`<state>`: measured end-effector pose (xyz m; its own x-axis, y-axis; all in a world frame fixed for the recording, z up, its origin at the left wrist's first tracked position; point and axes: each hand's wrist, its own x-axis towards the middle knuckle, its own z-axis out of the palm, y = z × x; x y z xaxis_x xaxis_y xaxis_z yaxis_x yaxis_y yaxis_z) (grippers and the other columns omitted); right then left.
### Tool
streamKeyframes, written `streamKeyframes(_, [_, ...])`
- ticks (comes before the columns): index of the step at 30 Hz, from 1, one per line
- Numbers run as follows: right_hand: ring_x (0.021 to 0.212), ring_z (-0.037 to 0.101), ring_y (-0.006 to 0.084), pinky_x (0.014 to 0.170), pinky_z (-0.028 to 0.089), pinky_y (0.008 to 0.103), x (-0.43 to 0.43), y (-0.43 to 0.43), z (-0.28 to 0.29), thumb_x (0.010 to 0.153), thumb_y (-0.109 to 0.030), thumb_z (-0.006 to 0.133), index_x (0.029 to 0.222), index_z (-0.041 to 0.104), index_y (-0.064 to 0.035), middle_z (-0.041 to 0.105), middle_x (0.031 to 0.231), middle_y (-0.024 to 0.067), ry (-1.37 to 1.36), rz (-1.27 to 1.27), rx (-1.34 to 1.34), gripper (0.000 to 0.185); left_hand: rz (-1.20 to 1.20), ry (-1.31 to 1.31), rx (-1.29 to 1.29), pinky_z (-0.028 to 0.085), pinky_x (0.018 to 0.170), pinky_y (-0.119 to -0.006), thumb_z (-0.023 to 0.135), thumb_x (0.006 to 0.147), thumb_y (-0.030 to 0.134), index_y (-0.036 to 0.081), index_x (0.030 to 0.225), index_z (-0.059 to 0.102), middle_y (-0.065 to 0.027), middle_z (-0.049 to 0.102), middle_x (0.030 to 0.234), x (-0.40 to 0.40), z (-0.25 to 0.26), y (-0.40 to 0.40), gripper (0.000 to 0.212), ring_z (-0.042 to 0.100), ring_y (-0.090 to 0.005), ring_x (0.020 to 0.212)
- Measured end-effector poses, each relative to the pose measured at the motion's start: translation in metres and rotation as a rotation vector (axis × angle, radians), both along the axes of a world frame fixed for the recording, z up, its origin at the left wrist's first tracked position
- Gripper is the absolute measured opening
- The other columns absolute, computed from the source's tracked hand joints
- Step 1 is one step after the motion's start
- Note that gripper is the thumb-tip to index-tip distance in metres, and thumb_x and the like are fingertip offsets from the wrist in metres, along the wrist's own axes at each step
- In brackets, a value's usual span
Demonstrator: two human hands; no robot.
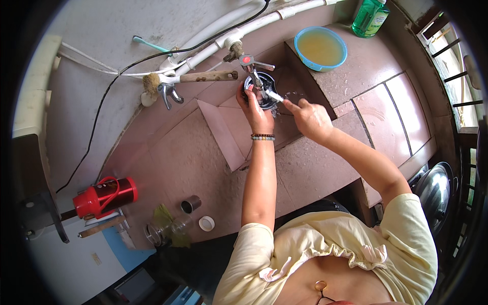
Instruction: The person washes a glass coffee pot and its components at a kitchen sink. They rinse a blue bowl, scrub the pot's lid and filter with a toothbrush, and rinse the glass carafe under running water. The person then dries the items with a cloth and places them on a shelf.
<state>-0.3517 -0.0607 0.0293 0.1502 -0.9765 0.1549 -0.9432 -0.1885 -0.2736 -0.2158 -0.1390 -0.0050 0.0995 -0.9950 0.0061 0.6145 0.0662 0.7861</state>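
Under a metal tap (256,76) with a red-marked top, my left hand (256,110) grips a dark, round container (270,103) from its near left side. Water splashes around it, over the tiled sink (232,118). My right hand (310,116) is closed on a small white tool (275,96), its index finger stretched along it; the tool's far end reaches to the container's mouth below the spout. What kind of tool it is cannot be made out. Two bead bracelets circle my left wrist.
Right of the sink stand a blue bowl (321,48) of cloudy liquid and a green bottle (370,18). A wooden-handled brush (207,76) hangs left of the tap. A red thermos (106,196), a metal cup (191,204), a white lid (206,223) and glassware (154,233) are at lower left.
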Motion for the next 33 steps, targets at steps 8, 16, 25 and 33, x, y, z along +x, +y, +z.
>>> streamKeyframes(8, [0.065, 0.050, 0.0065, 0.061, 0.044, 0.0228, -0.018, -0.015, 0.045, 0.092, -0.014, 0.057, 0.114, 0.063, -0.0015, 0.056, 0.072, -0.0010, -1.031, -0.298, 0.100, 0.025, -0.174, -0.237, 0.093, 0.043, 0.091, -0.035, 0.045, 0.096, 0.046, 0.006, 0.124, 0.048, -0.0070, 0.054, 0.109, -0.012, -0.030, -0.020, 0.049, 0.052, -0.0206, 0.103])
streamKeyframes(16, [0.071, 0.058, 0.0079, 0.065, 0.049, 0.0272, 0.026, -0.049, 0.090, 0.089, -0.014, 0.061, 0.105, 0.063, 0.0044, 0.066, 0.080, 0.0085, -1.009, -0.157, -0.117, 0.024, 0.093, -1.399, -0.600, 0.037, 0.098, -0.047, 0.079, 0.068, 0.022, 0.002, 0.135, 0.032, -0.0236, 0.035, 0.129, 0.021, -0.013, -0.007, 0.085, 0.042, -0.0388, 0.116])
streamKeyframes(25, [0.076, 0.056, 0.0068, 0.068, 0.044, 0.0205, 0.047, -0.021, 0.061, 0.090, -0.008, 0.060, 0.106, 0.065, 0.0013, 0.063, 0.084, 0.0003, -1.328, -0.117, -0.068, 0.019, 0.227, -1.282, -0.368, 0.041, 0.096, -0.045, 0.088, 0.051, 0.018, 0.011, 0.142, 0.031, -0.0215, 0.040, 0.128, 0.058, -0.005, 0.034, 0.108, 0.045, -0.0386, 0.114])
streamKeyframes(33, [0.066, 0.045, 0.0024, 0.058, 0.037, 0.0191, 0.080, 0.037, -0.044, 0.088, -0.017, 0.067, 0.093, 0.065, 0.0008, 0.055, 0.073, -0.0047, -1.195, -0.328, 0.106, 0.019, -0.103, -0.359, 0.161, 0.047, 0.065, -0.027, 0.063, 0.088, 0.035, 0.009, 0.112, 0.057, -0.0044, 0.055, 0.091, 0.081, -0.023, 0.071, 0.035, 0.056, -0.0141, 0.074])
